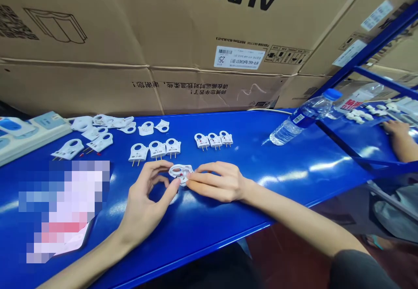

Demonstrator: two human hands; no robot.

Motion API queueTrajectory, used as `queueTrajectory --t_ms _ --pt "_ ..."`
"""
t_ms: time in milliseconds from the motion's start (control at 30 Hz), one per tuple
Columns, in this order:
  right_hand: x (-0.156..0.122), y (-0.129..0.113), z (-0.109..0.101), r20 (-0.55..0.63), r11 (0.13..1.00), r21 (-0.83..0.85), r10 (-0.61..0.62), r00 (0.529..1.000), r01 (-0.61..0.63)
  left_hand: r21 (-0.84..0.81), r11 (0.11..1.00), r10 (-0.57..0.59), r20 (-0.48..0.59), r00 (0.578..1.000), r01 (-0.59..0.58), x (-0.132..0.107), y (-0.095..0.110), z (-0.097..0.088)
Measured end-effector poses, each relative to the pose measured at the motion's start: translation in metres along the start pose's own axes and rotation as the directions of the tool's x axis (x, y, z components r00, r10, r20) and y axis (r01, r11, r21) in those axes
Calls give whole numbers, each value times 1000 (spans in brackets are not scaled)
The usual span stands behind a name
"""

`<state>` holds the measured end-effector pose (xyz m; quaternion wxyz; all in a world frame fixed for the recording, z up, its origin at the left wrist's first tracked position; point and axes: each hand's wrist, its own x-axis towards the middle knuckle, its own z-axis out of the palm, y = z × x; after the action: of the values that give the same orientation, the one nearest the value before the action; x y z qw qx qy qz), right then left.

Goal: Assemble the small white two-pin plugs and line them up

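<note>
Between my two hands, just over the blue table, is a white plastic plug housing [178, 170] with a round hole and a small red part inside. My left hand [148, 197] grips its left side between thumb and fingers. From the right, the fingertips of my right hand [217, 181] pinch its other edge and partly cover it. Beyond my hands stand three white two-pin plugs [157, 149] in a row, pins toward me. Three similar plugs [214, 140] line up farther right. Loose white housing pieces [101, 134] lie heaped at the back left.
A power strip [35, 134] sits at the far left, above a blurred flat object [68, 210]. A water bottle [302, 117] leans near the blue metal frame [346, 145]. Large cardboard boxes [183, 32] wall off the back. Another person's hand [396, 129] rests by white parts at right.
</note>
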<state>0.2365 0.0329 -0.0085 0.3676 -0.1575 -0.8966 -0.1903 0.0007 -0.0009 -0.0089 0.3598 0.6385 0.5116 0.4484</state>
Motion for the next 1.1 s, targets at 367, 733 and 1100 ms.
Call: queueTrajectory --t_ms 367,733,1100 --pt "1 -2 2 33 999 -23 -43 999 43 156 987 29 60 998 -39 2 1 -2" --pt "1 3 7 39 981 97 164 986 -167 262 964 26 30 999 -33 4 -1 -1" --pt "1 33 33 182 748 216 600 779 -627 449 872 138 154 978 -194 -1 -3 1"
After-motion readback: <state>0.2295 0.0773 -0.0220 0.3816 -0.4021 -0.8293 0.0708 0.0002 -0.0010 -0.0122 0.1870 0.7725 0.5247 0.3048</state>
